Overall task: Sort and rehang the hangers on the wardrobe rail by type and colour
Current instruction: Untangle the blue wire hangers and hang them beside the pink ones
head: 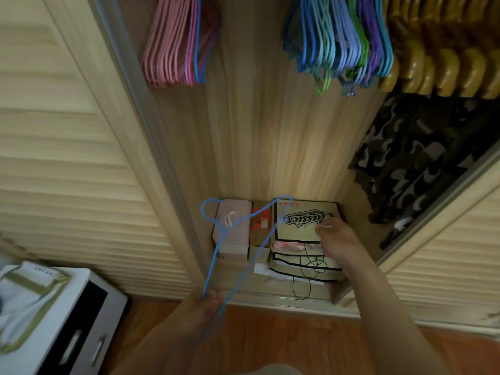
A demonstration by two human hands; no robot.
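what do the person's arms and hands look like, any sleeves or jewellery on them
Both forearms are bare as far as the frame shows, with no sleeve reaching the wrists. The left hand and the right hand wear no gloves, and no watch, bracelet or ring is visible, though the picture is blurred, so small rings could be missed. A pale bit of clothing shows at the bottom edge.

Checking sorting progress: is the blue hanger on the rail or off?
Off: the left hand holds the blue hanger low, before the boxes.
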